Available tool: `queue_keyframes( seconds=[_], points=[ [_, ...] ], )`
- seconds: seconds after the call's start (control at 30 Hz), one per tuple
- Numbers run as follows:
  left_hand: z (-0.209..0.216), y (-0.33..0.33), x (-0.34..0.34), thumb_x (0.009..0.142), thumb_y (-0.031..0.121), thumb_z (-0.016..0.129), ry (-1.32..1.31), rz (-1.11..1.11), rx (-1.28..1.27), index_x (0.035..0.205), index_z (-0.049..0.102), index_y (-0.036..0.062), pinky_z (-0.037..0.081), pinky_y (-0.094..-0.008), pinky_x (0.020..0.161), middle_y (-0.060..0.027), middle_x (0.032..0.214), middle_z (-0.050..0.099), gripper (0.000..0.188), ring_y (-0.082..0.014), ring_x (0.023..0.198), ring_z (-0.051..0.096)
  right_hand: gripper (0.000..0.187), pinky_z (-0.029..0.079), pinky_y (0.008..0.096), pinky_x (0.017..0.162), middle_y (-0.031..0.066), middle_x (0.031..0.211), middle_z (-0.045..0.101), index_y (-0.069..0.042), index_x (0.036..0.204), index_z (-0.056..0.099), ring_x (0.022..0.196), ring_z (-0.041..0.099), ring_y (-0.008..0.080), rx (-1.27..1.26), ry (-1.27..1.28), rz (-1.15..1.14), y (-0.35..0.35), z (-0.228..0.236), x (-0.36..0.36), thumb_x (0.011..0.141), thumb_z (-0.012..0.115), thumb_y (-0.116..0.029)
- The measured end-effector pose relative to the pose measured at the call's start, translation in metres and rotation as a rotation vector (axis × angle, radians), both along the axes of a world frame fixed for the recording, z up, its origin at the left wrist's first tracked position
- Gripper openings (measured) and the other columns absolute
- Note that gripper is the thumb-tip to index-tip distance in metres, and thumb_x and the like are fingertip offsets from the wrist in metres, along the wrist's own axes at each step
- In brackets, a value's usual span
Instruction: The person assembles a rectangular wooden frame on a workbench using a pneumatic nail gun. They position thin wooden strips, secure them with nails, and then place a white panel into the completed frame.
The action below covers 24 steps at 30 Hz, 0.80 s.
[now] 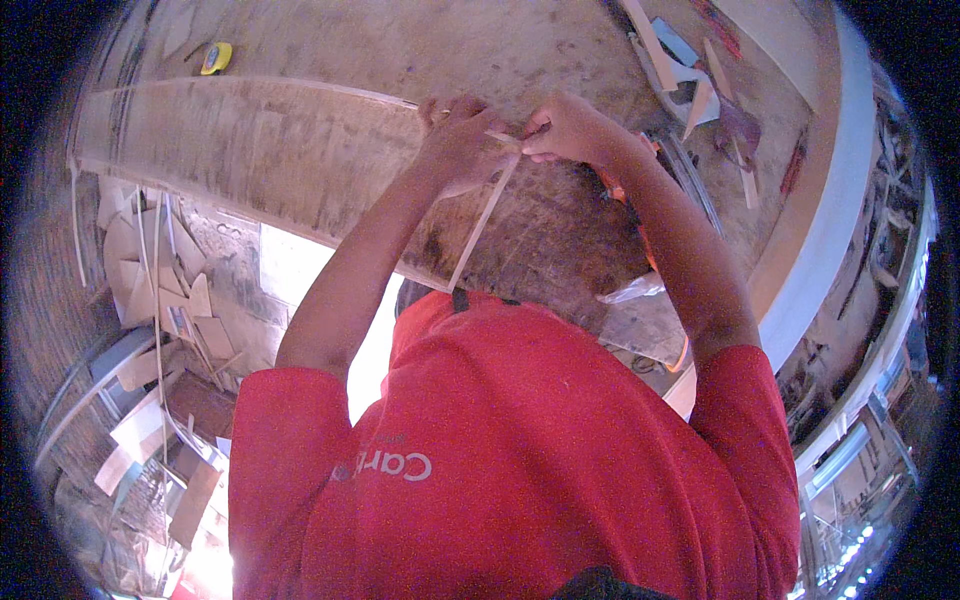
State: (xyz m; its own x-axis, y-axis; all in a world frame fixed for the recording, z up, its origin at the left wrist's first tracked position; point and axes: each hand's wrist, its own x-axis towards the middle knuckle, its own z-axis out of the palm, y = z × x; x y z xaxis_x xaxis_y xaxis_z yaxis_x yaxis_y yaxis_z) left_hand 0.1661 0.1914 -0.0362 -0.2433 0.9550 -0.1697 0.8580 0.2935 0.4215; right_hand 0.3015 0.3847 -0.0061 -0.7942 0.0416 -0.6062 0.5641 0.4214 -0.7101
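Observation:
A long, narrow frame of thin pale wooden strips (485,222) lies across the brown worktable (590,235). My left hand (462,148) is bent over the far long strip close to the frame's right end, its fingers curled around it. At the far right corner my right hand (575,130) is closed in a pinch, its fingertips touching the wood. Whatever small thing sits between those fingertips is too small to make out. Both hands nearly meet at this corner.
A yellow tape measure (216,58) lies at the far left. Wood offcuts and scraps (690,95) are at the far right. Beside my right forearm is an orange-handled tool (612,188). Several wood pieces (165,270) are piled below the table at left.

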Motion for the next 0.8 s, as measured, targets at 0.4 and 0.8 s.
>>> queue_keyframes(
  seconds=[0.4, 0.8],
  points=[
    [0.004, -0.001, -0.005, 0.083, 0.057, 0.078, -0.047, -0.009, -0.034, 0.114, 0.072, 0.0256, 0.007, -0.0634, 0.118, -0.0061, 0.132, 0.056, 0.044, -0.0265, 0.139, 0.043, 0.027, 0.057, 0.0515, 0.075, 0.0144, 0.084, 0.072, -0.011, 0.09, 0.072, 0.085, 0.071, 0.0398, 0.567, 0.359, 0.226, -0.017, -0.003, 0.013, 0.085, 0.07, -0.037],
    [-0.005, -0.005, -0.004, 0.083, 0.065, 0.073, 0.029, -0.016, 0.051, 0.115, 0.069, 0.0224, 0.009, -0.063, 0.118, -0.0057, 0.132, 0.056, 0.053, -0.0282, 0.136, 0.046, 0.025, 0.056, 0.0519, 0.074, 0.0134, 0.084, 0.071, -0.013, 0.087, 0.072, 0.086, 0.071, 0.0385, 0.503, 0.396, 0.261, -0.012, -0.004, 0.013, 0.089, 0.07, -0.038]
  ],
)
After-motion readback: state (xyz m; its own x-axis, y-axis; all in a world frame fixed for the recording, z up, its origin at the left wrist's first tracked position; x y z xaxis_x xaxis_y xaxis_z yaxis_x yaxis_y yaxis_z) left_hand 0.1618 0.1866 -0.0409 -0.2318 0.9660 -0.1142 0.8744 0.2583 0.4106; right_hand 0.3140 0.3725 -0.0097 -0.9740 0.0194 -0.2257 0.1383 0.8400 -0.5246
